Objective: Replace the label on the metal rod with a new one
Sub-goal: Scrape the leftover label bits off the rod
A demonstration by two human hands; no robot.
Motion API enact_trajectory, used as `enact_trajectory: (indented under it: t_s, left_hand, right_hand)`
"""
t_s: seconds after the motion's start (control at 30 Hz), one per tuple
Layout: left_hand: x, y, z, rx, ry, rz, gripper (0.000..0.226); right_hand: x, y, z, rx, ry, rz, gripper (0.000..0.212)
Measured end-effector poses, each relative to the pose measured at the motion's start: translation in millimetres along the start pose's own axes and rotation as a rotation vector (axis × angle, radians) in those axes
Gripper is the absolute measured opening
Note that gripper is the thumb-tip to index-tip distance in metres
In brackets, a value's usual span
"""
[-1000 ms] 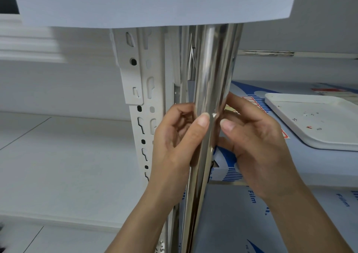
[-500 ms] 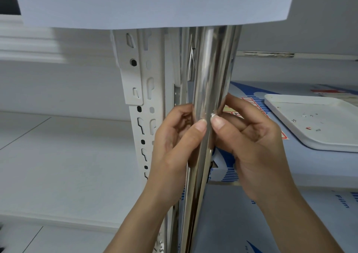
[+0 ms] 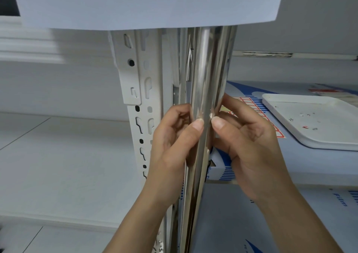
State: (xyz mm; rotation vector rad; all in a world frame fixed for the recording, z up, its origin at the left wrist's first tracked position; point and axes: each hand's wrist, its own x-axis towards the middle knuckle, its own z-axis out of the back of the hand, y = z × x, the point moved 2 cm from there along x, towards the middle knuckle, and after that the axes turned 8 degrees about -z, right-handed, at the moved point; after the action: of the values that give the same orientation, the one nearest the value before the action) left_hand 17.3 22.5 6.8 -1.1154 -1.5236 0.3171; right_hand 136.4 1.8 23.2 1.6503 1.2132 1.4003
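Observation:
A shiny metal rod [image 3: 210, 72] stands upright in the middle of the view, its top hidden behind a white sheet. My left hand [image 3: 174, 146] curls round the rod from the left, thumb pressed on its front. My right hand [image 3: 246, 148] wraps the rod from the right, its thumb tip beside the left thumb. Between the two thumbs a tiny whitish scrap of label [image 3: 211, 115] clings to the rod. No full label shows on the rod.
A white slotted shelf upright [image 3: 143, 89] stands just left of the rod. On the right shelf lie a white tray [image 3: 317, 120] with small scraps on it and a blue-and-white printed box [image 3: 251, 101]. A white sheet [image 3: 147, 2] hangs across the top.
My right thumb has moved left along the rod's front until it sits next to my left thumb at the small scrap. The left hand and rod have barely shifted.

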Motion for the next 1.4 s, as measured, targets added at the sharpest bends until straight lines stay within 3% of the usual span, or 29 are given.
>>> enact_trajectory:
  t_s: [0.43,0.73,1.4]
  left_hand:
    - [-0.5,-0.3,0.0,0.017,-0.012,-0.005,0.041]
    - [0.1,-2.8,0.4,-0.069,0.031,0.014,0.033]
    - [2.1,-3.2,0.6,0.005,-0.029,0.008,0.039]
  right_hand:
    - [0.5,2.6,-2.8,0.006,-0.031,-0.004,0.034]
    - [0.5,1.6,2.2,-0.012,0.039,-0.009,0.048]
    - [0.1,2.6,1.8,0.041,0.09,-0.023,0.057]
